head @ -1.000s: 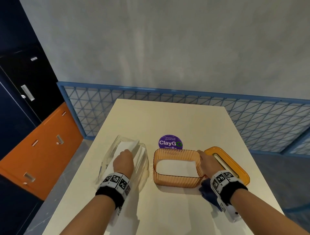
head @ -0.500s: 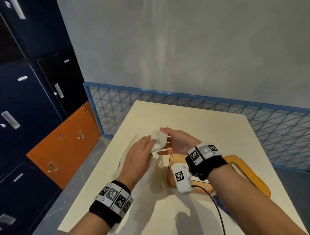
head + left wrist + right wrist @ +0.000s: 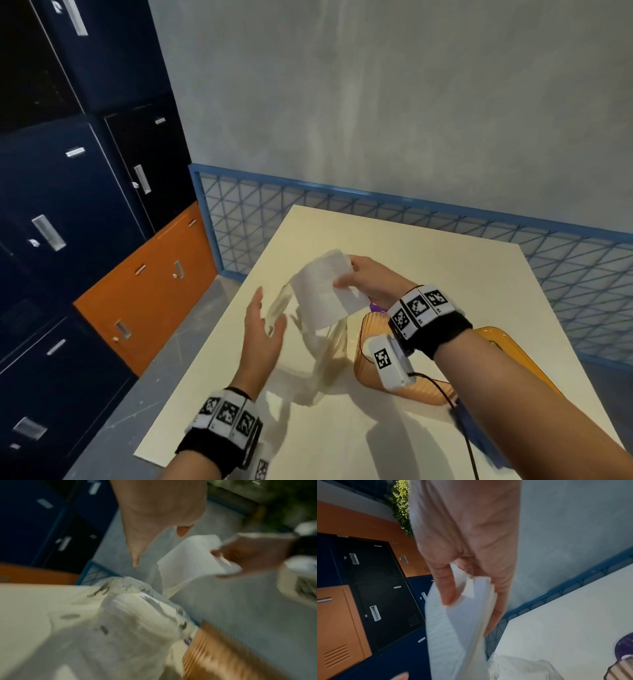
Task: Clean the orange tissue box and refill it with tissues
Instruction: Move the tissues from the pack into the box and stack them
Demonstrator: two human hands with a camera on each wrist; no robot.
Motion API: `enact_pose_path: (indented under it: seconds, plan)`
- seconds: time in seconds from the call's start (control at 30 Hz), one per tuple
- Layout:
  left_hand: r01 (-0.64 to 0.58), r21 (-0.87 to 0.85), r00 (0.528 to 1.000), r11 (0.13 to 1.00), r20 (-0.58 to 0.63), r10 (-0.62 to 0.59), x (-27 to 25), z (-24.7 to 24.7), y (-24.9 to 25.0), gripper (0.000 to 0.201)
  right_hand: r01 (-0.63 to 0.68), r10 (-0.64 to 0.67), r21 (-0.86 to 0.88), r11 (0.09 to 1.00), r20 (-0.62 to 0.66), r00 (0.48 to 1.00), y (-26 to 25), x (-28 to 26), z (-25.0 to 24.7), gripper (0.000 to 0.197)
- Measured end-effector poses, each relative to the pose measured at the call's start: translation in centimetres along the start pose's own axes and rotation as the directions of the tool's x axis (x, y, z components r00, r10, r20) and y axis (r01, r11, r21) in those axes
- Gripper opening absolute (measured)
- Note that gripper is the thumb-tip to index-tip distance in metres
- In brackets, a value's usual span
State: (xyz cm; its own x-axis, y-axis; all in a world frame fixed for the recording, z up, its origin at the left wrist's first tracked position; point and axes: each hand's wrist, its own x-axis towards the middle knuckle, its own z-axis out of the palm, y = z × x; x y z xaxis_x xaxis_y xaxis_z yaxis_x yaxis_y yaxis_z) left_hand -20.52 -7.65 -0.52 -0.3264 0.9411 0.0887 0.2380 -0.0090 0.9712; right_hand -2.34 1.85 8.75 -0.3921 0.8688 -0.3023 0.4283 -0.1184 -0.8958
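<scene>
My right hand [image 3: 346, 274] pinches a white stack of tissues [image 3: 325, 291] above the table, thumb on one face and fingers on the other; the stack [image 3: 462, 615] curves down out of the hand. Below the stack a clear plastic wrapper [image 3: 318, 346] stands crumpled on the table; it [image 3: 137, 615] fills the lower part of the left wrist view. My left hand [image 3: 263, 322] is open, fingers straight, just left of the wrapper, and I cannot tell whether it touches it. The ribbed orange tissue box [image 3: 376, 370] sits right of the wrapper, partly hidden by my right wrist.
The orange lid [image 3: 507, 346] lies right of the box behind my right forearm. A blue cloth [image 3: 479, 442] shows under that forearm. A purple sticker [image 3: 375, 306] peeks out behind the box. Dark blue and orange lockers [image 3: 102, 222] stand left; a blue mesh fence [image 3: 411, 219] runs behind the cream table [image 3: 445, 267].
My right hand left the box, crossed over and lifted the tissue stack up out of the wrapper. My left hand let go of the tissues and opened beside the wrapper. The head view swung left.
</scene>
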Motion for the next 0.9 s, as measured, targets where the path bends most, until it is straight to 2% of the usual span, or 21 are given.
enact_pose_path:
  seconds: [0.03,0.07,0.13,0.17,0.27,0.37,0.43,0.53,0.6,0.67,0.8,0.9]
  plan:
    - [0.162,-0.179,0.987,0.970,0.015,-0.162,0.7,-0.3,0.2,0.068,0.027,-0.027,0.011,1.000,0.020,0.999,-0.2,-0.1,-0.1,0.027]
    - [0.271,-0.329,0.962,0.904,0.066,-0.265,1.4,-0.5,0.3,0.073,0.047,-0.048,0.030,0.998,0.032,0.998,-0.3,-0.1,-0.2,0.027]
    - [0.363,-0.446,0.931,0.818,0.152,-0.331,2.8,-0.9,0.6,0.072,0.071,-0.074,0.080,0.994,0.031,0.997,-0.4,-0.1,-0.2,0.027]
    - [0.356,-0.441,0.934,0.824,0.162,-0.317,3.3,-1.1,0.8,0.069,0.081,-0.084,0.096,0.992,0.026,0.996,-0.4,0.0,-0.1,0.027]
    - [0.261,-0.342,0.965,0.903,0.115,-0.236,3.8,-1.1,1.8,0.060,0.093,-0.093,0.144,0.985,-0.013,0.996,-0.1,0.1,0.3,0.026]
    - [0.157,-0.231,0.986,0.960,-0.025,-0.167,3.0,-0.8,2.4,0.048,0.119,-0.100,0.238,0.964,-0.090,0.991,0.6,0.4,0.9,0.026]
    - [0.123,-0.113,0.988,0.986,-0.075,-0.132,2.2,-0.6,1.9,0.039,0.110,-0.076,0.263,0.959,-0.135,0.988,1.8,0.8,1.5,0.028]
    - [0.172,0.045,0.985,0.984,-0.036,-0.170,0.7,0.2,0.2,0.032,-0.008,0.034,0.159,0.987,-0.160,0.986,4.8,1.1,3.3,0.035]
    - [0.195,0.092,0.981,0.976,-0.008,-0.195,0.1,0.6,-0.7,0.031,-0.069,0.080,0.065,0.995,-0.174,0.981,6.3,1.2,4.4,0.043]
    - [0.192,0.106,0.981,0.976,-0.014,-0.191,0.0,0.8,-0.8,0.029,-0.075,0.083,0.050,0.996,-0.189,0.979,6.9,1.5,4.9,0.048]
    - [0.214,0.078,0.977,0.974,-0.006,-0.214,0.2,1.1,-0.7,0.025,-0.122,0.117,-0.010,0.993,-0.219,0.969,7.3,2.2,5.1,0.046]
    - [0.220,0.160,0.975,0.962,-0.014,-0.220,0.8,1.2,-1.0,0.014,-0.146,0.127,-0.073,0.987,-0.213,0.969,7.3,2.1,5.2,0.046]
